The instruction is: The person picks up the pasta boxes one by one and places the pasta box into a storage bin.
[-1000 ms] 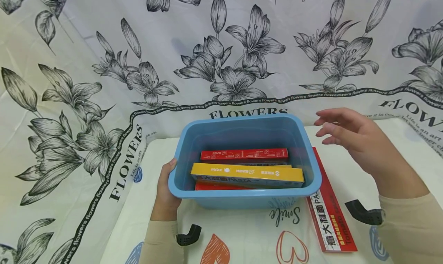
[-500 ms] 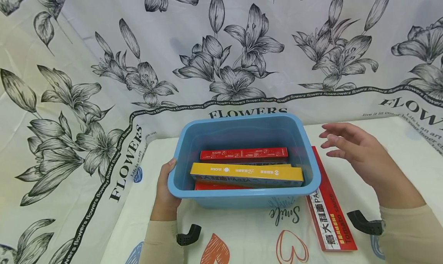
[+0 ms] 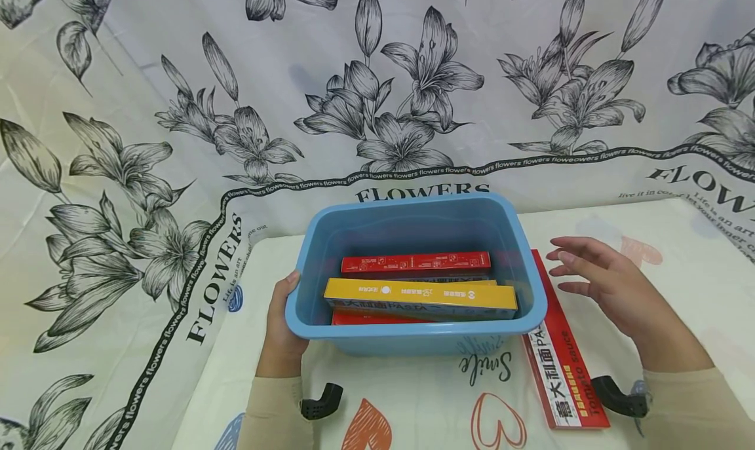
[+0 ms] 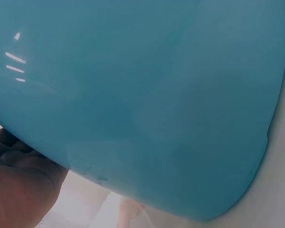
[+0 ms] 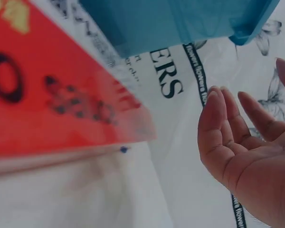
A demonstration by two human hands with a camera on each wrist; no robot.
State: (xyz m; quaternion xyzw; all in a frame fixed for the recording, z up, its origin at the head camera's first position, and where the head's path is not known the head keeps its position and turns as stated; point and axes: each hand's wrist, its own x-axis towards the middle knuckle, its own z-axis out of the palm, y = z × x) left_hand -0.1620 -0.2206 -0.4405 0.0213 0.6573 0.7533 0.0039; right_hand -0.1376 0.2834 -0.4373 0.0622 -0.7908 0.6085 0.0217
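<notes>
A blue plastic basin (image 3: 415, 332) stands on the light tablecloth, holding a yellow pasta box (image 3: 421, 291) laid over red boxes, one a red box (image 3: 415, 262) near its back wall. At its left end my left hand (image 3: 285, 329) holds the rim, fingertip at the edge; the basin wall hides the other fingers. The left wrist view shows part of this hand (image 4: 26, 161) against the blue wall. My right hand (image 3: 619, 289) hovers right of the basin with fingers loosely bent and nothing in them. Below it and to its left lies a red tomato-sauce pasta box (image 3: 566, 365).
A white cloth with black flower prints (image 3: 401, 109) hangs behind the table. The tablecloth (image 3: 413, 404) carries printed hearts and words. Black wrist cameras sit on both forearms, the right camera (image 3: 619, 396) overlapping the loose red box's edge in the head view.
My right hand has come down and toward me, nearer to the loose red box. The left hand, the basin and the boxes have stayed in place.
</notes>
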